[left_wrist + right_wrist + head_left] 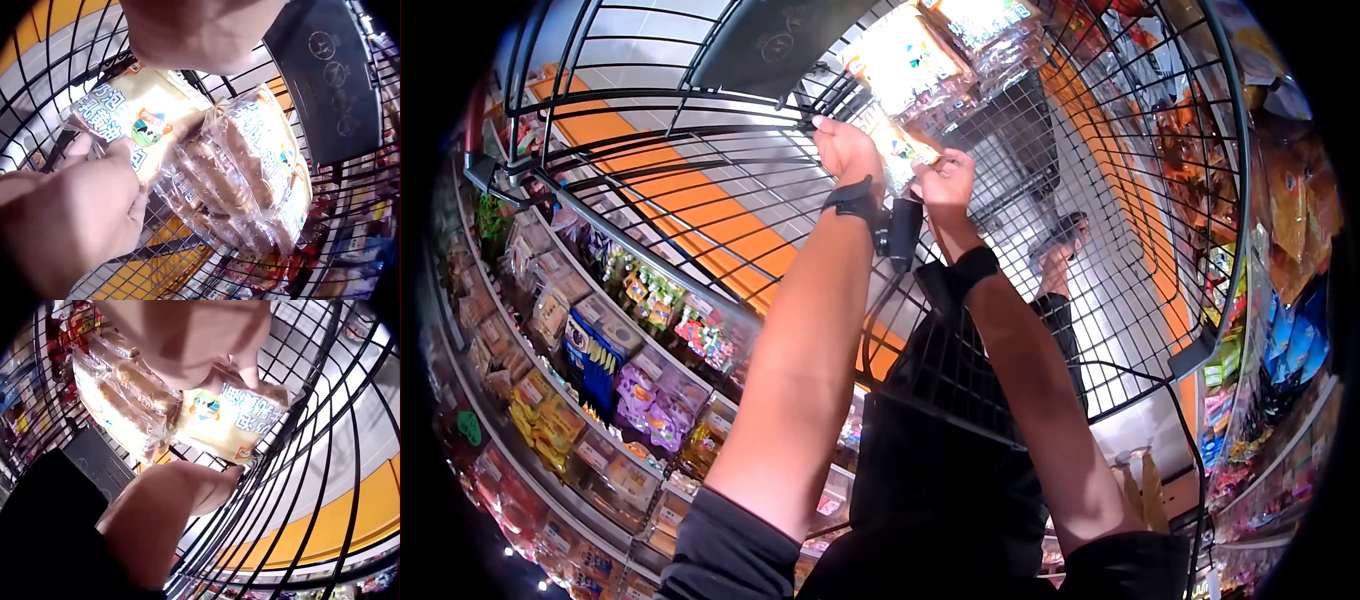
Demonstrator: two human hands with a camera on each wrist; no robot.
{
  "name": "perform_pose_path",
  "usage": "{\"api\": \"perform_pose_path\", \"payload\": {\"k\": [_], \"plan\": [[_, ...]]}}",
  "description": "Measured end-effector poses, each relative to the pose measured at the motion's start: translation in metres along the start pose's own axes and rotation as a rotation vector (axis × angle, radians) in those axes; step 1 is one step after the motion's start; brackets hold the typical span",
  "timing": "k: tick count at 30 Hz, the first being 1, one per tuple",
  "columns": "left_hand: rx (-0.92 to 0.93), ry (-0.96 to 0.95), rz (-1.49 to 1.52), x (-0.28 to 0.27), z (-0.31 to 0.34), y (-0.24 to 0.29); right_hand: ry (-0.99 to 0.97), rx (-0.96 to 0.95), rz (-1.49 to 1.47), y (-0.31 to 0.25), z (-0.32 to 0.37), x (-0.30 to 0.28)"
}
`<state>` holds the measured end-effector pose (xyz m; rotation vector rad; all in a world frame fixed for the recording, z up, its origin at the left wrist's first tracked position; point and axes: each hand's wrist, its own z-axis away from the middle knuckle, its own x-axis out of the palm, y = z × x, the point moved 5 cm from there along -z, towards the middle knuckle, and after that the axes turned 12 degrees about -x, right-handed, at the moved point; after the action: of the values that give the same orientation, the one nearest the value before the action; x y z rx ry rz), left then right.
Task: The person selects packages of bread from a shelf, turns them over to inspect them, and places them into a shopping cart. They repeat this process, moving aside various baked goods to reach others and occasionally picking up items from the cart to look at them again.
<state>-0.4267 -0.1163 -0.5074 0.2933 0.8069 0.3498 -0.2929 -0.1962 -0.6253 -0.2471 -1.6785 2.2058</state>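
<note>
My right hand (945, 182) pinches the edge of a clear-wrapped bread pack (231, 419) with a cream label and blue-white characters. In the left wrist view the right hand (81, 206) has its thumb on the printed face and its fingers behind the edge. My left hand (850, 155) is on the pack's other side, near the cart's wire wall; in the right wrist view its fingertips (234, 474) come right to the pack's lower corner. Beside this pack, several similar wrapped bread packs (244, 162) lie together in the black wire cart (1020, 190).
A dark panel (775, 45) is fixed at the cart's upper left. Snack shelves stand left, with purple bags (650, 400) and yellow bags (545, 415); more hanging packets (1290, 340) line the right. Orange strips (670, 190) edge the pale floor. A foot (1068, 235) shows below the wires.
</note>
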Motion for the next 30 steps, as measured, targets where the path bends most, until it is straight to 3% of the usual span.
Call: {"api": "perform_pose_path", "payload": {"k": [3,5,6,9,10,13,14,17,18,21,25,26,28,30], "plan": [[0.015,0.045,-0.073,0.005,0.002,-0.007,0.014,0.161,-0.139,-0.023,0.006,0.006],[0.011,0.007,-0.040,0.013,0.000,-0.012,0.088,0.452,-0.205,-0.054,0.006,0.023],[-0.059,-0.047,0.016,0.015,0.000,-0.014,-0.084,0.499,-0.216,-0.058,0.000,0.029],[0.024,-0.083,0.011,0.018,-0.021,-0.017,-0.026,0.440,-0.299,-0.036,-0.018,0.042],[0.005,-0.091,0.099,0.018,-0.017,-0.016,0.062,0.411,-0.452,-0.033,-0.022,0.045],[-0.089,-0.227,0.047,0.021,-0.003,-0.006,-0.018,0.398,0.012,-0.026,-0.032,0.042],[-0.082,-0.236,0.022,0.021,-0.002,-0.008,-0.101,0.374,0.329,-0.017,-0.035,0.040],[-0.053,-0.262,-0.035,0.029,-0.008,-0.016,-0.154,0.249,0.440,-0.014,-0.029,0.040],[0.072,-0.297,-0.078,0.040,-0.035,-0.027,-0.151,0.440,0.307,-0.021,-0.022,0.040],[0.117,-0.213,-0.160,0.032,-0.025,-0.022,-0.151,0.670,-0.018,0.001,-0.004,0.043],[0.062,-0.251,-0.156,0.035,-0.020,-0.019,-0.252,0.782,-0.074,-0.004,-0.010,0.041],[0.021,-0.362,-0.058,0.038,-0.014,-0.019,-0.240,0.776,-0.103,-0.008,-0.011,0.042],[0.165,-0.449,-0.216,0.053,-0.052,-0.032,-0.242,0.776,-0.110,-0.006,-0.007,0.041],[0.139,-0.471,-0.248,0.055,-0.050,-0.031,-0.238,0.772,-0.090,-0.012,-0.006,0.037]]}}
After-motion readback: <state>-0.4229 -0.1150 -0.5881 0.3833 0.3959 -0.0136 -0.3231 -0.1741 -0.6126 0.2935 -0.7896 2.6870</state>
